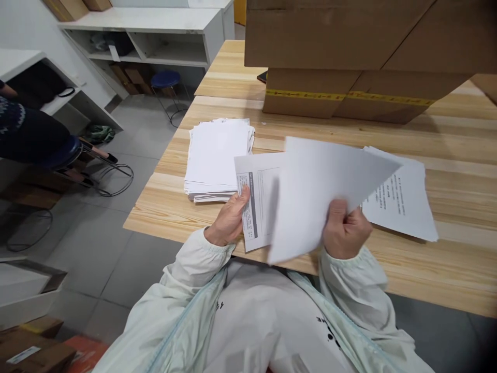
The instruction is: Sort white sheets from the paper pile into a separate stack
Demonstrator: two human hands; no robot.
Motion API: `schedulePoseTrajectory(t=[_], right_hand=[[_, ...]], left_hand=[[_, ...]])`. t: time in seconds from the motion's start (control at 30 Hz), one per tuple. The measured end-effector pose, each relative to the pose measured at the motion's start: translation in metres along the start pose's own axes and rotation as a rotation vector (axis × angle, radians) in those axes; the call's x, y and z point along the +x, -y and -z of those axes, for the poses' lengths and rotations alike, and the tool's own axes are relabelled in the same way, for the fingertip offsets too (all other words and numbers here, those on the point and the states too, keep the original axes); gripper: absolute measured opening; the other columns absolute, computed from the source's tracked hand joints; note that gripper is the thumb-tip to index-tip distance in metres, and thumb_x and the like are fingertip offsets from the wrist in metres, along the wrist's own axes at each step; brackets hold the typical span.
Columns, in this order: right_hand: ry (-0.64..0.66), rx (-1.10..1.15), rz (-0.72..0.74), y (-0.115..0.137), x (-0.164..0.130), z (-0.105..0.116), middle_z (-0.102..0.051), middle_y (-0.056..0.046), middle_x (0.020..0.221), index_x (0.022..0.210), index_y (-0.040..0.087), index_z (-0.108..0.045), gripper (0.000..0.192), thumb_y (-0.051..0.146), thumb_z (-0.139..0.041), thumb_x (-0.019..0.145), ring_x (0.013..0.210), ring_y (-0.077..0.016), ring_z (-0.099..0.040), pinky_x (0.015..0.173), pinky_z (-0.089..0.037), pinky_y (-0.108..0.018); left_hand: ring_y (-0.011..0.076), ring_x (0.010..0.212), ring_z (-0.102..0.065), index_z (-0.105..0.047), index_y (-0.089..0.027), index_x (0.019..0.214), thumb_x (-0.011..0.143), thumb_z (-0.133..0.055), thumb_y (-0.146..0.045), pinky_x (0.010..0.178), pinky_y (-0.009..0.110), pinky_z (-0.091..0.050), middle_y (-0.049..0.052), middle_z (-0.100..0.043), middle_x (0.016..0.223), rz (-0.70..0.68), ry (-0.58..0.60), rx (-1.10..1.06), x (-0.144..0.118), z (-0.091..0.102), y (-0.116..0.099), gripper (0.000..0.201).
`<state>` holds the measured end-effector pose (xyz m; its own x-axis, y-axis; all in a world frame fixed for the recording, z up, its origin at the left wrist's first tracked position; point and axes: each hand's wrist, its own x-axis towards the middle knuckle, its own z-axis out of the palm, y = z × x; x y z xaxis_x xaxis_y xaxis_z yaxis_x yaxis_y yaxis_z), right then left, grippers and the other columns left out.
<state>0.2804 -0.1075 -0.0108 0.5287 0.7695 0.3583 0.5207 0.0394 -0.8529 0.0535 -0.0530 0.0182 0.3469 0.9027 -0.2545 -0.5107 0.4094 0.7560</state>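
Cardboard boxes [349, 57]: closed, stacked at the tabletop's [458, 269] far side
Left hand [229, 217]: fingers [244, 197] pinched on the printed sheet [258, 202] at the near edge
Right hand [345, 228]: fingers curled tight on the blank sheet [322, 186], lifted and tilted
Paper stack [217, 155]: left, apart from both hands

Blank-backed white sheet [314, 197] tilted, mid-air, over printed form [259, 202] at the wooden table [458, 269] front edge.
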Motion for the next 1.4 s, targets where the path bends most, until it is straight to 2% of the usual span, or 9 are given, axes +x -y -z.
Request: schedulePoseTrajectory(t=[0.07,0.17,0.27,0.33,0.4,0.53,0.8,1.23,1.4], right_hand=[[-0.11,-0.129,0.074,0.01,-0.01,-0.01,-0.039,0.003,0.049,0.061,0.025,-0.051,0.046,0.057,-0.056,0.094,0.046,-0.0129,-0.035,0.049,-0.034,-0.031],[-0.075,-0.161,0.129,0.016,-0.02,-0.021,-0.037,0.003,0.048,0.062,0.025,-0.054,0.042,0.051,-0.054,0.095,0.044,-0.0129,-0.035,0.048,-0.035,-0.031],[-0.12,-0.026,0.145,0.013,-0.019,-0.021,-0.058,-0.002,0.065,0.082,0.023,-0.066,0.032,0.054,-0.063,0.09,0.063,-0.0195,-0.06,0.065,-0.052,-0.035],[-0.136,0.162,0.148,0.011,-0.011,-0.015,-0.07,-0.008,0.092,0.104,0.023,-0.068,0.044,0.058,-0.074,0.079,0.089,-0.0256,-0.069,0.084,-0.056,-0.042],[-0.035,0.364,0.144,0.011,-0.002,-0.007,-0.072,-0.01,0.104,0.112,0.025,-0.068,0.053,0.059,-0.08,0.073,0.096,-0.0275,-0.07,0.089,-0.057,-0.046],[0.21,0.536,0.205,0.017,0.011,0.005,-0.074,-0.006,0.085,0.086,0.029,-0.073,0.016,0.043,-0.079,0.08,0.08,-0.0258,-0.071,0.077,-0.059,-0.046],[0.166,0.474,0.066,0.001,0.001,-0.01,-0.076,-0.004,0.09,0.083,0.026,-0.073,0.021,0.035,-0.087,0.07,0.082,-0.0247,-0.071,0.07,-0.059,-0.042],[0.183,0.597,0.083,0.005,0.009,-0.017,-0.075,-0.001,0.082,0.076,0.024,-0.072,0.031,0.035,-0.094,0.057,0.074,-0.0203,-0.068,0.067,-0.06,-0.036],[-0.003,0.426,0.136,0.009,0.003,-0.008,-0.068,-0.003,0.069,0.073,0.021,-0.072,0.039,0.058,-0.083,0.071,0.064,-0.0181,-0.061,0.058,-0.053,-0.033]], left_hand=[[0.0295,0.139,-0.055,-0.074,-0.023,0.116,0.079,-0.075,-0.064,0.119,0.042,-0.044,0.007,-0.075,0.125,-0.017,0.012,0.024,-0.001,-0.006,0.004,0.056],[0.0314,0.129,-0.063,-0.073,-0.023,0.118,0.078,-0.07,-0.073,0.11,0.045,-0.051,0.009,-0.077,0.117,-0.001,0.06,0.093,-0.005,-0.01,0.007,0.064],[0.0305,0.109,-0.071,-0.075,-0.022,0.108,0.076,-0.072,-0.072,0.094,0.044,-0.057,0.008,-0.078,0.103,0.025,0.143,0.281,-0.01,-0.011,0.002,0.059],[0.0281,0.098,-0.071,-0.077,-0.022,0.095,0.077,-0.072,-0.071,0.088,0.042,-0.057,0.006,-0.078,0.095,-0.052,0.18,0.447,-0.015,-0.014,-0.008,0.053],[0.0264,0.092,-0.07,-0.077,-0.023,0.085,0.08,-0.068,-0.072,0.086,0.041,-0.056,0.005,-0.076,0.09,-0.189,0.22,0.601,-0.018,-0.02,-0.021,0.05],[0.0263,0.095,-0.069,-0.078,-0.025,0.088,0.087,-0.066,-0.062,0.09,0.04,-0.053,0.006,-0.076,0.094,-0.36,0.347,0.753,-0.018,-0.035,-0.041,0.039],[0.0224,0.094,-0.062,-0.068,-0.022,0.095,0.082,-0.073,-0.059,0.08,0.033,-0.05,0.006,-0.069,0.098,-0.43,0.082,0.697,-0.005,-0.032,-0.015,0.039],[0.015,0.088,-0.061,-0.061,-0.021,0.106,0.09,-0.071,-0.045,0.076,0.025,-0.049,0.003,-0.066,0.098,-0.623,0.098,0.665,0.0,-0.033,-0.001,0.031],[0.0162,0.087,-0.063,-0.065,-0.021,0.102,0.096,-0.062,-0.046,0.08,0.027,-0.051,0.002,-0.067,0.091,-0.668,0.054,0.641,-0.001,-0.034,0.0,0.026]])
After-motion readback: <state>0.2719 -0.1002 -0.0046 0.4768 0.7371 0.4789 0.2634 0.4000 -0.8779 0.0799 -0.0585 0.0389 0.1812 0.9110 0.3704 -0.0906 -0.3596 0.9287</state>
